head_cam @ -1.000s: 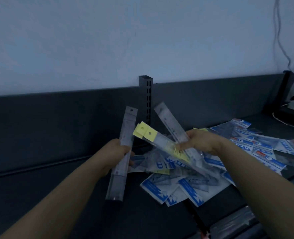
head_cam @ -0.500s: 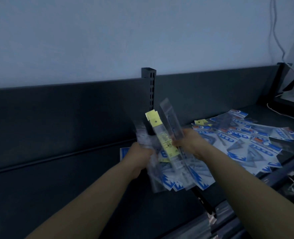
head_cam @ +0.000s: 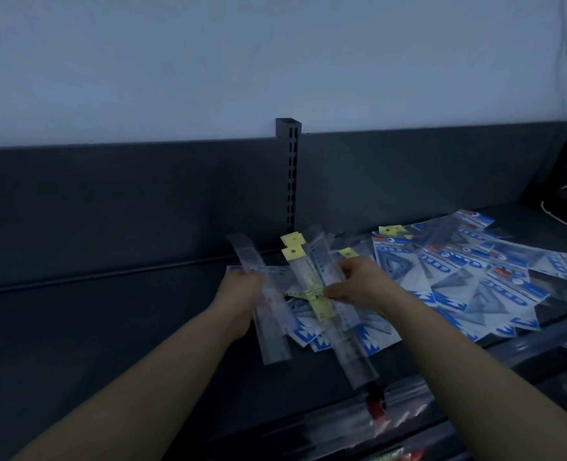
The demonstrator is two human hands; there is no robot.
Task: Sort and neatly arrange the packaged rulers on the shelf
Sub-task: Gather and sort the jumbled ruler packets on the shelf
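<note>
My left hand [head_cam: 242, 294] grips a clear packaged ruler [head_cam: 269, 327] that runs from upper left to lower right above the dark shelf [head_cam: 109, 327]. Just to its right, my right hand [head_cam: 358, 284] pinches a bundle of long rulers [head_cam: 338, 331]; two of them carry yellow header tags [head_cam: 293, 246]. The bundle's lower ends hang past the shelf's front. Under and to the right of both hands lies a loose heap of blue-and-white packaged set squares [head_cam: 475, 277].
A slotted upright post [head_cam: 290, 181] divides the shelf's dark back panel. White cables [head_cam: 561, 217] lie at the far right. Below the shelf's front edge, more clear packets [head_cam: 402, 414] and a red tag [head_cam: 375, 402] show on a lower level.
Both hands came together at the middle and have parted slightly again. The left hand's ruler now leans left of the yellow-tagged bundle. The view has shifted a little to the left.
</note>
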